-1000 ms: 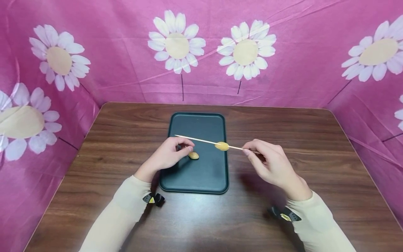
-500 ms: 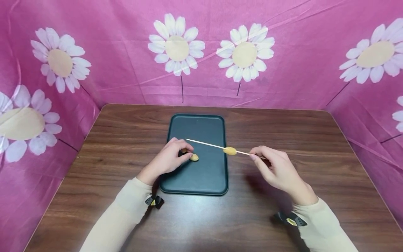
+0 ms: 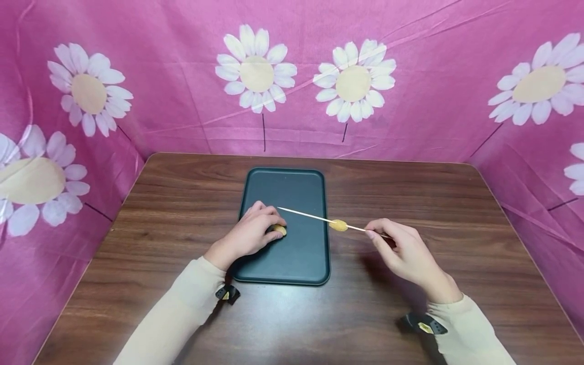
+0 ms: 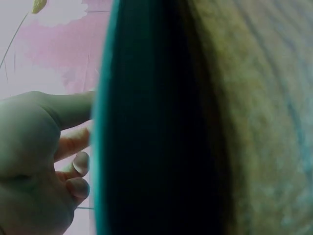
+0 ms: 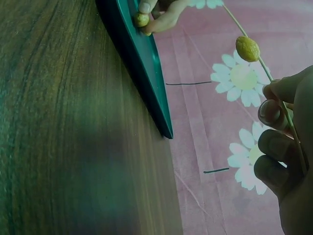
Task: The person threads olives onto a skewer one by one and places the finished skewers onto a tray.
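Note:
My right hand pinches a thin wooden skewer near its right end, above the table. A wrinkled yellow oval fruit is threaded on the skewer, a little way from my fingertips; the bare pointed end reaches left over the dark green tray. Over the tray's left part, my left hand has its thumb and fingers around another yellow fruit, partly hidden by them. The right wrist view shows this second fruit between the left fingers. In the left wrist view, the tray side blocks the fingertips of that hand.
The tray lies on a brown wood-grain table. A pink cloth with printed daisies stands around its back and sides. Black straps with small devices sit at both wrists, over the cream sleeves.
My right hand has drawn the skewer to the right and toward me. My left fingers have closed around the fruit on the tray. The head view has tilted up slightly.

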Motion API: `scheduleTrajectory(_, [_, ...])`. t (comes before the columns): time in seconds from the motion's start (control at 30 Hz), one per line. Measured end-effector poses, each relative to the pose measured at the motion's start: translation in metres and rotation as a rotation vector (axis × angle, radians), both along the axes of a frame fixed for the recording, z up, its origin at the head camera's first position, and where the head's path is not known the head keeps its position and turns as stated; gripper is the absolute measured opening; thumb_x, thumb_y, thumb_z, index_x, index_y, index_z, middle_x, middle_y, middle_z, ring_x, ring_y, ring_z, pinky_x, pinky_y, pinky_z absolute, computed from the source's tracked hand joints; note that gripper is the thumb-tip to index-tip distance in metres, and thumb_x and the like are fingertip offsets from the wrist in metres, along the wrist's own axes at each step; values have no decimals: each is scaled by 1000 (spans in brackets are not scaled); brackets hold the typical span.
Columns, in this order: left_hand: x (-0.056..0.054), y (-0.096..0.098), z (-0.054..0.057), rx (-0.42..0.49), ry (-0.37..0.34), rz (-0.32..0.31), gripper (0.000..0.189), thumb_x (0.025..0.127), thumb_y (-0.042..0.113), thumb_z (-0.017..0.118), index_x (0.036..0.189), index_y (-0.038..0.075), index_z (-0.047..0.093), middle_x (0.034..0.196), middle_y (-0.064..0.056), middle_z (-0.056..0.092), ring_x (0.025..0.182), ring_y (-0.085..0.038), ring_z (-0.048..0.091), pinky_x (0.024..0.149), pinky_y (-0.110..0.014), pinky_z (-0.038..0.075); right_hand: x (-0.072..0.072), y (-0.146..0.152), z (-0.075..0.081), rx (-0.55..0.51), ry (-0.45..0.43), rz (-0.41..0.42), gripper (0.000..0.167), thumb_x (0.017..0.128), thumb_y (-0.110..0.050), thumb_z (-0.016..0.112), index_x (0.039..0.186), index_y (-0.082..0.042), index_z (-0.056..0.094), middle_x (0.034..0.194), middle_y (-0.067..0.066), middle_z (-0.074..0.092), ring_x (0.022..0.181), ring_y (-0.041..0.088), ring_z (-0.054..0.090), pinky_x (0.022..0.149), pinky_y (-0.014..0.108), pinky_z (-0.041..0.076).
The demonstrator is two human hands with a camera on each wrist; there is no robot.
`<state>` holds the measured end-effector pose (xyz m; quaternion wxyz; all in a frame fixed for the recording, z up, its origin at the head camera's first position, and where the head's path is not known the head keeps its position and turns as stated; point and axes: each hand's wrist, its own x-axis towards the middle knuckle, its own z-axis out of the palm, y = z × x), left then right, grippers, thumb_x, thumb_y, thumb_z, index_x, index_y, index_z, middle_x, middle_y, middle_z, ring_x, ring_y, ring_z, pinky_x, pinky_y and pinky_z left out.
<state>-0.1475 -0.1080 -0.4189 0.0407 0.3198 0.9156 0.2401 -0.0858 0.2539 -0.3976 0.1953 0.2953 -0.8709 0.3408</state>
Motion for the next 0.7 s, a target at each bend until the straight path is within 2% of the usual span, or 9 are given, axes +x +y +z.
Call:
scheduleTrajectory(0.2, [2, 1, 0, -28, 42, -5, 18, 99, 24, 79, 113, 13, 83, 108, -1, 70, 97, -21, 48, 88, -39, 40, 0, 0, -1, 11, -20, -5, 9, 99, -1, 70, 104, -7, 73, 81, -11, 61, 70, -4, 47, 60, 16, 41])
scheduleTrajectory(0.3, [2, -1, -1, 5, 35, 12, 15, 99, 25, 79, 110, 15, 82, 109, 0, 72, 98, -21, 50, 89, -40, 40, 0, 0, 0, 12, -21, -1, 7, 101, -3, 69, 105, -7, 73, 82, -10, 62, 70, -4, 47, 60, 17, 41])
scheduleTrajectory(0.43, [1, -6, 0, 133, -9, 60, 16, 100, 25, 78, 112, 15, 81, 111, 0, 76, 99, -22, 54, 90, -40, 43, -1, 0, 0, 3, -1, 1, 22, 90, 9, 72, 104, -8, 72, 82, -9, 64, 71, -4, 48, 61, 16, 41])
scheduleTrajectory(0.53, [-1, -11, 2, 251, -67, 111, 18, 100, 23, 79, 116, 15, 80, 110, 0, 76, 99, -20, 57, 89, -38, 47, -1, 0, 0, -7, 12, -1, 30, 84, 14, 73, 104, -8, 73, 82, -7, 66, 72, -4, 49, 60, 18, 42])
scheduleTrajectory(0.7, [-3, -16, 6, 453, -230, 180, 21, 98, 17, 81, 119, 12, 80, 103, -3, 73, 90, -20, 59, 78, -32, 47, 0, 2, 1, -8, 20, 3, 24, 89, 10, 72, 105, -8, 73, 82, -4, 68, 72, -6, 48, 59, 19, 42])
